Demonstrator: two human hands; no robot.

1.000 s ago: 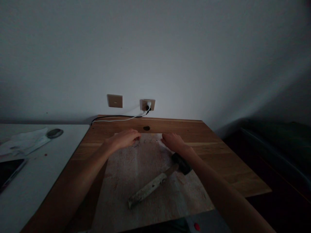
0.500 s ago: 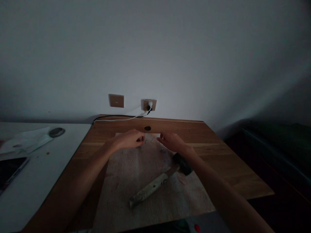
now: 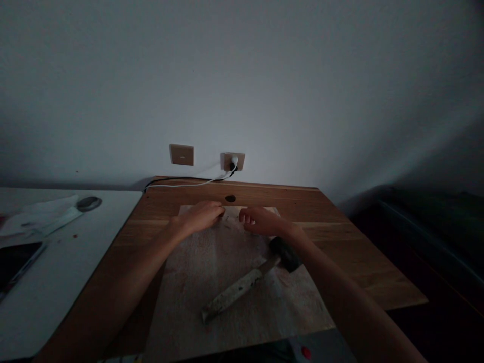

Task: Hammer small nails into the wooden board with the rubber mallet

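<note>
Near the far edge of a worn, stained board point(image 3: 196, 282), my left hand point(image 3: 204, 214) is closed, its fingertips bent down and pressed together. Whatever they may pinch is too dark and small to make out. Across a small gap, my right hand point(image 3: 260, 221) hovers over the same board with its fingers loosely curled and the thumb apart; I see nothing in it. A hammer point(image 3: 236, 292) with a dark, blocky head and a worn pale handle lies diagonally on the board, its head close to my right forearm. Small pale bits point(image 3: 227, 218) lie between the hands.
Under the board is a wooden table point(image 3: 363, 262). Behind it, a wall socket point(image 3: 233, 161) holds plugs with white and black cables. On the left, a white table point(image 3: 71, 262) bears crumpled tissue point(image 3: 41, 217), a round dark object point(image 3: 88, 203) and a dark flat device point(image 3: 18, 262).
My right hand has moved slightly left, its fingers curling more so their tips show. My left hand has turned a little, with its fingers closing downward. The hammer lies as before.
</note>
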